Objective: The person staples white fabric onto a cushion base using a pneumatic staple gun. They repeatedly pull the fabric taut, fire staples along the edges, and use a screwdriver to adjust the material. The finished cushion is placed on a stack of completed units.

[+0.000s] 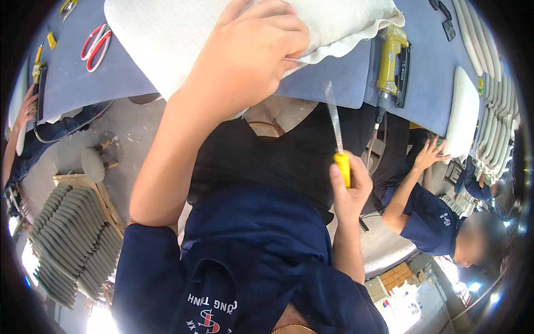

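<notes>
My left hand (258, 53) is closed on the loose edge of pale cream fabric that covers a cushion (161, 33) at the top of the view. The fabric's wavy margin (350, 43) runs out to the right of my fingers. Lower right, my right hand (354, 189) grips a yellow utility knife (342, 167) with its long blade extended, pointing up toward the table edge. The blade is apart from the fabric. A yellow staple gun (392, 61) with a hose lies right of the cushion.
Red-handled scissors (97, 47) lie on the blue-grey table (125, 75) to the left. Co-workers' hands show at far left (26, 108) and right, by a pale pad (463, 114). Stacked grey pads (69, 234) stand lower left, near a small stool (93, 164). More pads hang far right.
</notes>
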Action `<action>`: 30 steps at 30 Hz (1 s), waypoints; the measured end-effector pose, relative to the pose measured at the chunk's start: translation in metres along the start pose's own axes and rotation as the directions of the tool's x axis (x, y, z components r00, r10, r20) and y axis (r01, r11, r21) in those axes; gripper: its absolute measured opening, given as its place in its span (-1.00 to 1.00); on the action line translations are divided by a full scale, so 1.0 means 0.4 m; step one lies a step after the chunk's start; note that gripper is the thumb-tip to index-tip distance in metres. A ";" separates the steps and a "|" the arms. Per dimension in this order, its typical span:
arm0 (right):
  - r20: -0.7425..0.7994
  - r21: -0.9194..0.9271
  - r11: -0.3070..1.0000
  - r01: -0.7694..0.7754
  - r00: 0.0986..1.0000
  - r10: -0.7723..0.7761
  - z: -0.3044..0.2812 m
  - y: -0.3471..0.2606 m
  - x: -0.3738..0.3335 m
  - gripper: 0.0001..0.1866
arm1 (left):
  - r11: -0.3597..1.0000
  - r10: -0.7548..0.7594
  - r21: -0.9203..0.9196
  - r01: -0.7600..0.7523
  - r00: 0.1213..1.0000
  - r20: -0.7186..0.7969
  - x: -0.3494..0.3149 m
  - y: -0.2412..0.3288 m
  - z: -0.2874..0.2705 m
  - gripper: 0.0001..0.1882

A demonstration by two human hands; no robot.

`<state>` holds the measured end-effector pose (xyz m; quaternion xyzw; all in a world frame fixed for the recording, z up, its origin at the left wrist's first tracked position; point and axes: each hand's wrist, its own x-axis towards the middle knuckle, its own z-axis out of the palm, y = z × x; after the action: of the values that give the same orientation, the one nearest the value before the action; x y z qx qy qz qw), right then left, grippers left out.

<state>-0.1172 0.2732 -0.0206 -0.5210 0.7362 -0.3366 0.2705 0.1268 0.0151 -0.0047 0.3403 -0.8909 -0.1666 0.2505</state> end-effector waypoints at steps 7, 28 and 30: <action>0.040 -0.046 0.999 0.011 0.999 -0.009 0.015 -0.026 -0.012 -0.59 | 0.994 -0.107 0.014 0.108 0.994 -0.033 -0.064 -0.018 -0.005 -0.79; 0.223 -0.132 0.986 0.098 0.972 -0.067 -0.078 -0.141 0.133 -0.58 | 0.991 -0.133 0.000 0.133 0.991 0.035 -0.048 -0.045 -0.010 -0.90; 0.244 -0.181 0.980 0.083 0.969 -0.037 -0.093 -0.182 0.149 -0.56 | 0.991 -0.135 -0.004 0.135 0.990 0.031 -0.047 -0.045 -0.011 -0.90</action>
<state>-0.1210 0.2079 0.0565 -0.6032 0.7109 -0.2077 0.2960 0.1508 0.0145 -0.0158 0.3964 -0.8691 -0.1911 0.2259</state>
